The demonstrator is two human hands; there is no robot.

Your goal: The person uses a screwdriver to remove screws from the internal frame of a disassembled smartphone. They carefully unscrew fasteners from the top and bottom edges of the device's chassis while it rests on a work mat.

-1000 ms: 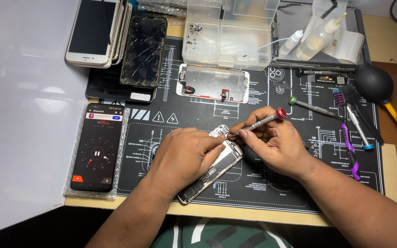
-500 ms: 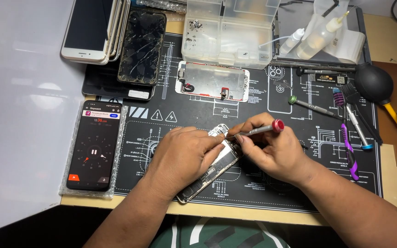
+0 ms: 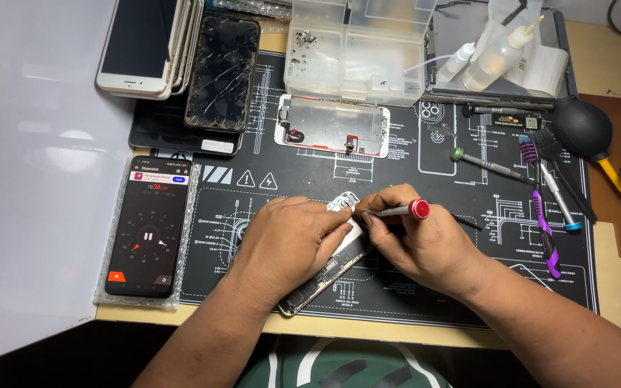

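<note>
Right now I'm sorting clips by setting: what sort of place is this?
Most likely a phone repair bench. A black repair mat covers the desk, the hands work an opened phone with a screwdriver, and a stack of phones waits at the back.

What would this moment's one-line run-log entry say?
left hand: steadies opened phone | right hand: holds red-capped screwdriver, tip at phone | surface: black repair mat

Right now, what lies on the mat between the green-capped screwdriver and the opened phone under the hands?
Head view: only bare black mat between green-capped screwdriver and opened phone.
</note>
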